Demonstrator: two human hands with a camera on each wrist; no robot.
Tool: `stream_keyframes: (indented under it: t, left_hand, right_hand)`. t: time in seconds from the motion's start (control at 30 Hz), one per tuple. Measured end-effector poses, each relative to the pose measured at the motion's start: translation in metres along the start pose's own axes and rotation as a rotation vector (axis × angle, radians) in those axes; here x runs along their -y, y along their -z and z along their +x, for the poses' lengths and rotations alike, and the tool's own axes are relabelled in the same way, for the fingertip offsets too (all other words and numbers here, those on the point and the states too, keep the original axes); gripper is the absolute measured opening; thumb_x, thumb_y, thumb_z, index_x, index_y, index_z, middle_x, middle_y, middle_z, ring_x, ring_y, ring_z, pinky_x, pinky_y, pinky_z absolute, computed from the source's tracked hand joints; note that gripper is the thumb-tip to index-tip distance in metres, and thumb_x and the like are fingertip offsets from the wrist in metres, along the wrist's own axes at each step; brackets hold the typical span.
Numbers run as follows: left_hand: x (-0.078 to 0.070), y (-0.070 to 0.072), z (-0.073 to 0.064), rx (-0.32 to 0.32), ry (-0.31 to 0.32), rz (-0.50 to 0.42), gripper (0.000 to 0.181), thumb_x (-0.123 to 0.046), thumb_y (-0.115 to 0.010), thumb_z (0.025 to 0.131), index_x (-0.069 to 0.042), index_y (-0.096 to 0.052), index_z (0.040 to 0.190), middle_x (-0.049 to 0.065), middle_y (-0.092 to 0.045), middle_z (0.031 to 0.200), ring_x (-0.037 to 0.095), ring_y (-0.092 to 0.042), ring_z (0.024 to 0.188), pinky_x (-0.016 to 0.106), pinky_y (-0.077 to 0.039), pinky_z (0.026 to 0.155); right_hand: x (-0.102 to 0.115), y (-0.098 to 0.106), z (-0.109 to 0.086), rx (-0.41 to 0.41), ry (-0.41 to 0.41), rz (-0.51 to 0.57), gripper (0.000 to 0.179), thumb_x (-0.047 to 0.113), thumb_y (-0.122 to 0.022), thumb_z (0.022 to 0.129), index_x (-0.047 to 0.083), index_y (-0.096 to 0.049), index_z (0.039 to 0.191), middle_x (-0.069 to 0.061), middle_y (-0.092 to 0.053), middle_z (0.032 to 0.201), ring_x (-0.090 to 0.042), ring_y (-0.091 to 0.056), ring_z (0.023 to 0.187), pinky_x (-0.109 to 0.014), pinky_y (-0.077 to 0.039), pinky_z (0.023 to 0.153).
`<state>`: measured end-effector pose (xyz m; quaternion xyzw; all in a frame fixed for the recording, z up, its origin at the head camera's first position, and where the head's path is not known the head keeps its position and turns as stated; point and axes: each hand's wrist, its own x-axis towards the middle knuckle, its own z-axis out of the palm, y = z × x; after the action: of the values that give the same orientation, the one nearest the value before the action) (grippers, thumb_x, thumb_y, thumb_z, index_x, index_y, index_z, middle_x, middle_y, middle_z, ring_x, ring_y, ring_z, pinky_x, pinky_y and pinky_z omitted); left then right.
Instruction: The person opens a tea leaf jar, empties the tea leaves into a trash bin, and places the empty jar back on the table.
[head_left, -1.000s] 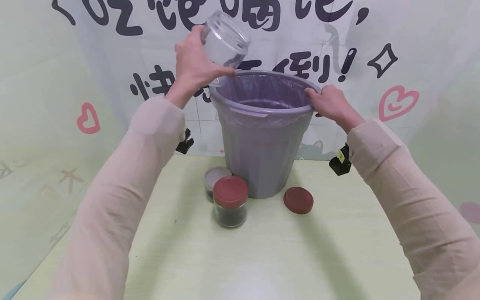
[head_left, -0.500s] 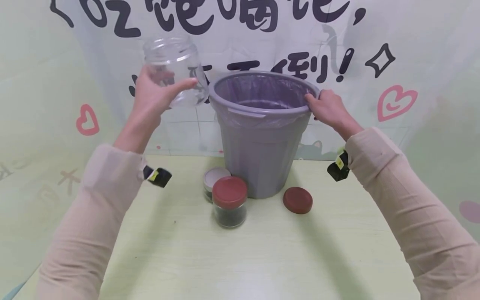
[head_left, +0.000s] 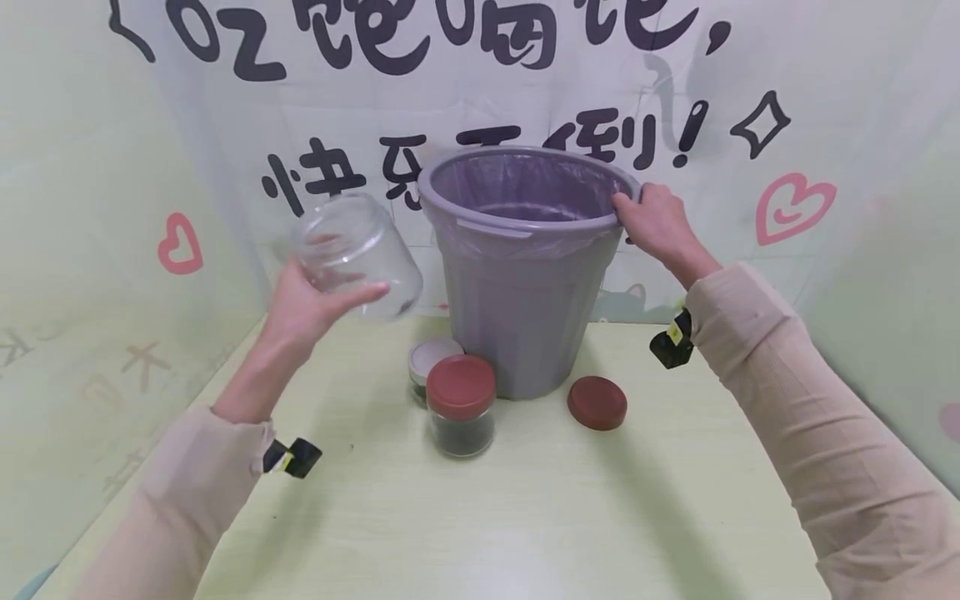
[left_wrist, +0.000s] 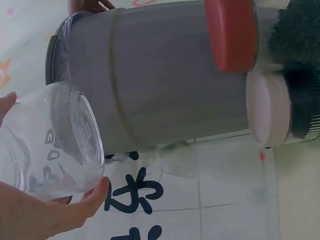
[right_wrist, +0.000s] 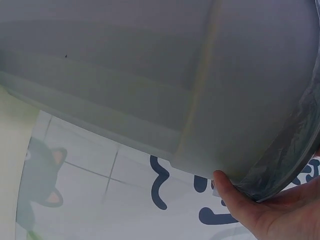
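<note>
A clear glass jar [head_left: 367, 254] without a lid is held tilted in my left hand [head_left: 296, 312], left of the grey trash can [head_left: 517, 308]. In the left wrist view the fingers and thumb wrap around the jar [left_wrist: 60, 140], and its base faces the can. My right hand [head_left: 660, 225] grips the can's rim at the right, thumb on the inner side. A thin plastic bag [head_left: 525, 187] lines the can. From the right wrist view, the right hand [right_wrist: 270, 210] holds the rim, with fingers partly out of frame.
A red-lidded jar [head_left: 461, 408] with dark contents stands before the can. Behind it is a jar with a pale lid [head_left: 435, 358]. A loose red lid [head_left: 597, 402] lies on the table [head_left: 480, 517] at the right. A printed cloth [head_left: 480, 100] hangs behind.
My left hand has carried the glass jar away from above the can's rim, first left, then down toward the table. The right hand stays on the rim.
</note>
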<state>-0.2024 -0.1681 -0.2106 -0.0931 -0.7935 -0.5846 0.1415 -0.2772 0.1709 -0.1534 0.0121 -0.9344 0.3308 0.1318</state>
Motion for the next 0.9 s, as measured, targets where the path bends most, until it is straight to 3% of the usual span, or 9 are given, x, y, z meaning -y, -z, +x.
stream_keyframes:
  t: [0.13, 0.33, 0.73, 0.9]
  left_hand:
    - [0.012, -0.010, -0.009, 0.087, 0.021, -0.011, 0.082, -0.014, -0.074, 0.071, -0.009, -0.025, 0.137, 0.015, -0.043, 0.129, 0.025, -0.050, 0.105, 0.038, -0.044, 0.089]
    - [0.021, -0.031, -0.019, 0.188, -0.009, 0.024, 0.085, -0.011, -0.078, 0.064, -0.005, -0.029, 0.133, 0.015, -0.042, 0.128, 0.030, -0.044, 0.113, 0.044, -0.039, 0.093]
    - [0.027, -0.081, -0.027, 0.311, -0.081, -0.005, 0.081, -0.013, -0.083, 0.057, -0.012, -0.041, 0.127, 0.007, -0.053, 0.117, 0.024, -0.049, 0.107, 0.044, -0.040, 0.091]
    - [0.028, -0.102, -0.030, 0.342, -0.100, -0.016, 0.078, -0.014, -0.083, 0.057, -0.012, -0.043, 0.124, 0.007, -0.054, 0.115, 0.022, -0.052, 0.101, 0.038, -0.043, 0.086]
  right_hand:
    - [-0.002, -0.002, -0.001, 0.001, -0.003, 0.017, 0.029, 0.025, -0.034, 0.089, -0.001, -0.045, 0.093, -0.019, -0.051, 0.097, -0.007, -0.052, 0.053, -0.020, -0.044, 0.051]
    - [-0.001, -0.004, 0.001, -0.014, 0.006, 0.023, 0.030, 0.025, -0.034, 0.089, -0.002, -0.045, 0.094, -0.020, -0.051, 0.097, -0.006, -0.052, 0.052, -0.019, -0.045, 0.051]
    - [0.000, -0.004, 0.001, -0.025, -0.004, 0.030, 0.031, 0.024, -0.034, 0.088, -0.004, -0.045, 0.096, -0.019, -0.049, 0.096, -0.007, -0.053, 0.054, -0.018, -0.047, 0.051]
    - [0.000, -0.003, 0.000, -0.025, -0.007, 0.038, 0.030, 0.024, -0.035, 0.088, -0.003, -0.044, 0.095, -0.018, -0.049, 0.094, -0.007, -0.052, 0.053, -0.018, -0.047, 0.051]
